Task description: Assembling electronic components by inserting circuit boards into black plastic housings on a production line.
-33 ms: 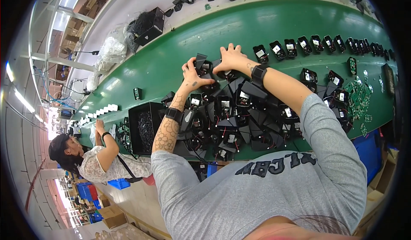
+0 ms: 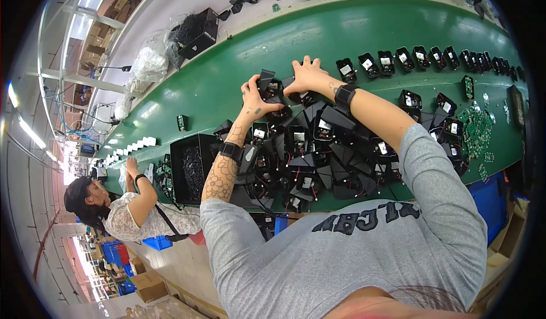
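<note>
left hand [image 2: 256,103]: a black housing [image 2: 273,89] was gripped
right hand [image 2: 307,79]: was spread just beside it; any grip could not be told

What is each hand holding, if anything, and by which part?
Left hand: a black housing, seemingly by its outer sides. Right hand: its hold cannot be told.

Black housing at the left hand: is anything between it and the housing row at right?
Yes: the right hand is in between, just right of the black housing, with the housing row beyond it.
</note>
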Tool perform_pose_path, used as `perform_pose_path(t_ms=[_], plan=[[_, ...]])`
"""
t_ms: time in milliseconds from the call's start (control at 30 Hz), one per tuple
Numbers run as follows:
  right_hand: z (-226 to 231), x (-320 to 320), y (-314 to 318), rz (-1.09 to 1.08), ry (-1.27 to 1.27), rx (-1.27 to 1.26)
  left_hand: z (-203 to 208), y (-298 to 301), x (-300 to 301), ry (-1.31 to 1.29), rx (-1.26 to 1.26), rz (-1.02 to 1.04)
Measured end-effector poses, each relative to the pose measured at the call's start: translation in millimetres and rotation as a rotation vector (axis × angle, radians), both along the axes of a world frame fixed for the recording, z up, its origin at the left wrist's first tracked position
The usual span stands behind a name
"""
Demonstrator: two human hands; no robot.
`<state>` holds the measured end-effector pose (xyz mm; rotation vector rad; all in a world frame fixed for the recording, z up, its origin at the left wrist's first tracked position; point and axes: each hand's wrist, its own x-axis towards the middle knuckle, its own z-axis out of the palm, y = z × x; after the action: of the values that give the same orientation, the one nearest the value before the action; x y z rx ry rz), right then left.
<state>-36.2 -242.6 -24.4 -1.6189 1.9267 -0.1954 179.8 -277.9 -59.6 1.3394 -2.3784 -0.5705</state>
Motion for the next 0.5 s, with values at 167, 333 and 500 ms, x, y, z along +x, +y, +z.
perform_pose_path(t_ms=[167,333,500], plan=[[-15,-14,-12,0.136,0.155,-0.026,3,-10,-2,0.053,0.068,-0.004],[-3,12,20,0.078,0.129,-0.065,1,-14,-23,-0.045,0.038,-0.158],[-4,-5,12,0.087,0.085,-0.066,15,-14,-30,0.061,0.079,-0.208]])
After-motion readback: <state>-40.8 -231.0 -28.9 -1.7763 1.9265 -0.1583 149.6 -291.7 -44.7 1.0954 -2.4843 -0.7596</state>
